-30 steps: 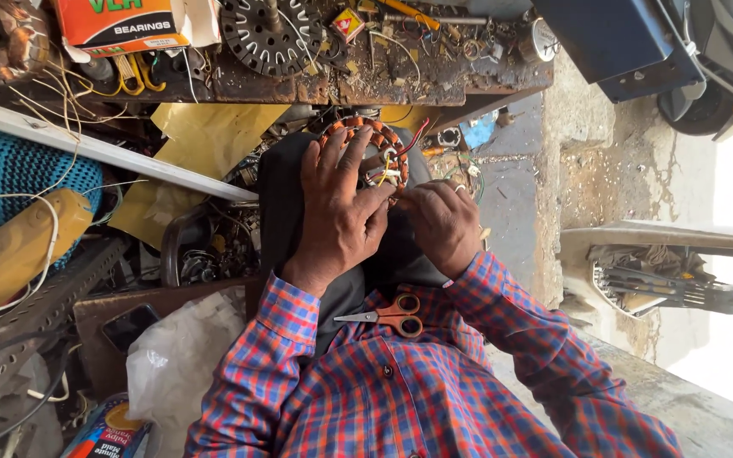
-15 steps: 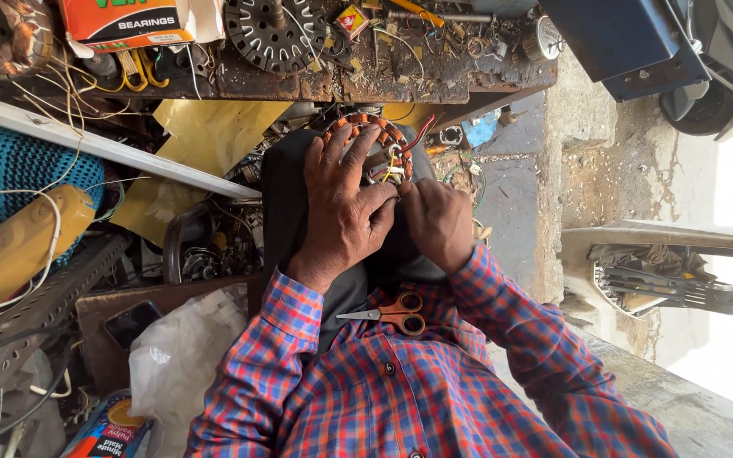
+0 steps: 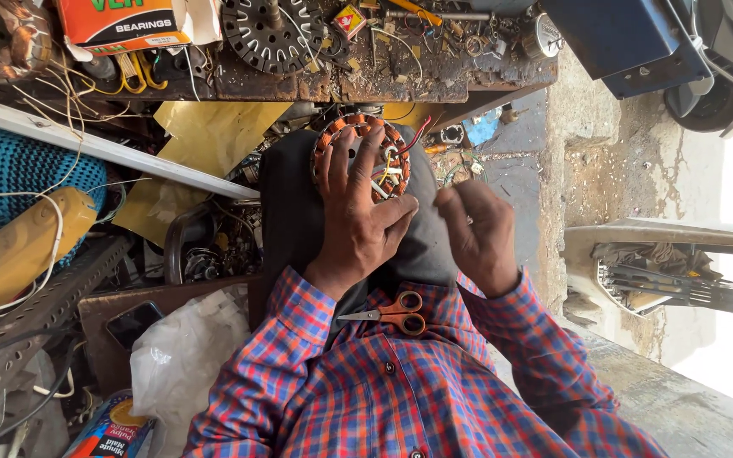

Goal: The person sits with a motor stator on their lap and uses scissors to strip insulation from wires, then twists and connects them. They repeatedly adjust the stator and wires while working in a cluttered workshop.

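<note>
While left hand lay spread, palm down, gripping the copper-wound stator on the lap, right hand curled beside it, fingertips pinched together, contents unclear.

Orange-and-white carton on the bench top-left; a colourful pouch, perhaps foil, bottom-left.

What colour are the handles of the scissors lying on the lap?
Orange handles on the scissors, seen best in the head view.

Round copper-wound motor stator with orange insulation lies flat on a dark-clothed lap, at twelve o'clock from the orange-handled scissors; coloured wire leads bunch at its centre, partly covered.
</note>
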